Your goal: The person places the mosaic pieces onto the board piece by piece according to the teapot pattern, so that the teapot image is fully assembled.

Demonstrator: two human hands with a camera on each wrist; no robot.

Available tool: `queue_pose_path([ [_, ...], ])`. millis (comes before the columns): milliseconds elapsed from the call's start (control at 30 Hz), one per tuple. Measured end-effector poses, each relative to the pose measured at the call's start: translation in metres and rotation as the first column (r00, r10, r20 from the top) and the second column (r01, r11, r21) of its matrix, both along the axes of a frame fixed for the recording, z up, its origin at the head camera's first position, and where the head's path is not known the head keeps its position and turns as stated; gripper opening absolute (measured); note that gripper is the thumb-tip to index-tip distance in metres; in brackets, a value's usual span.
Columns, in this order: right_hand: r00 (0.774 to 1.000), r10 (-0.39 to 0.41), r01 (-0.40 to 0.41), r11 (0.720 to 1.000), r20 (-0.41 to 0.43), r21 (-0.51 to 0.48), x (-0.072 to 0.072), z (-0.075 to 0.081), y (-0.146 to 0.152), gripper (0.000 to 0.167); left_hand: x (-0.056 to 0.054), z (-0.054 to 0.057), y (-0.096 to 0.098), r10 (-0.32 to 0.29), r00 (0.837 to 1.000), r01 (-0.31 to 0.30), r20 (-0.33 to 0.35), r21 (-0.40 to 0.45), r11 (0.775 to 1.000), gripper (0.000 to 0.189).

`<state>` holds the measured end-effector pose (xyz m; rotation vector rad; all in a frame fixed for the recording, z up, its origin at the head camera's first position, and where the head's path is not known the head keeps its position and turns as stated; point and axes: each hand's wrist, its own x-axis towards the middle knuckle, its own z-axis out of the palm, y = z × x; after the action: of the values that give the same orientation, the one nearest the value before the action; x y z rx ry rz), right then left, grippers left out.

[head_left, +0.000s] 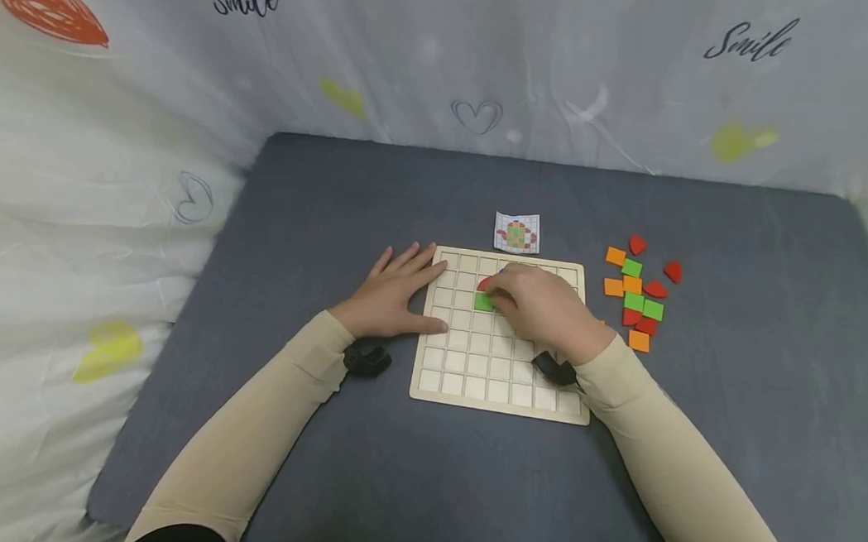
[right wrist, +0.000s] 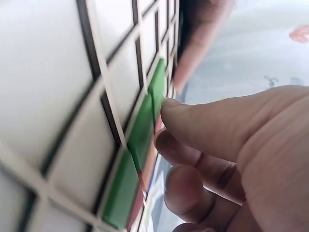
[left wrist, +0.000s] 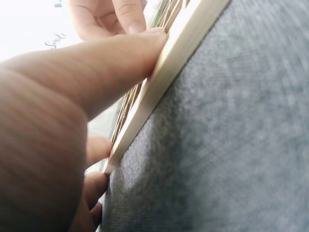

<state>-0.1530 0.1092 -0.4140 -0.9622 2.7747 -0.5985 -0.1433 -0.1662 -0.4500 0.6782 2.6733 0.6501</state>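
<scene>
Two beige sleeves (head_left: 229, 449) reach in over the dark grey surface (head_left: 391, 484), each with a black device (head_left: 367, 361) at the wrist. Past them, a pale wooden grid board (head_left: 464, 386) lies flat in the middle of the surface, its nearest rows of square cells unfilled. At its left side the left hand (head_left: 398, 298) is spread wide, thumb resting on the board's edge and fingers fanned toward its far left corner. The right hand (head_left: 539, 306) bends over the board with thumb and fingers drawn close together at a row of green tiles (right wrist: 140, 130); whether they pinch one, I cannot tell. Just beyond that row, a red tile (head_left: 483, 284) shows beside the fingertips. To the right of the board, well within reach, orange squares (head_left: 614, 288), green squares (head_left: 653, 309) and red rounded wedges (head_left: 655, 289) lie loosely grouped, some touching. Just beyond the board's far edge sits a small pattern card (head_left: 517, 233). Behind the surface hangs a whitish sheet (head_left: 417, 54) printed with "Smile" and hearts.
</scene>
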Motion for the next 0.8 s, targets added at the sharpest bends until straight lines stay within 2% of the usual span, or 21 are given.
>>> queue_pose_path([
  [633, 0.986, -0.164, 0.164, 0.986, 0.014, -0.026, -0.002, 0.011, 0.062, 0.018, 0.002, 0.002, 0.001, 0.011, 1.0, -0.011, -0.003, 0.001, 1.0, 0.103],
  [800, 0.979, -0.206, 0.206, 0.979, 0.011, -0.012, 0.002, 0.006, 0.08, 0.018, 0.004, 0.001, 0.0, 0.011, 1.0, -0.011, -0.001, -0.003, 1.0, 0.103],
])
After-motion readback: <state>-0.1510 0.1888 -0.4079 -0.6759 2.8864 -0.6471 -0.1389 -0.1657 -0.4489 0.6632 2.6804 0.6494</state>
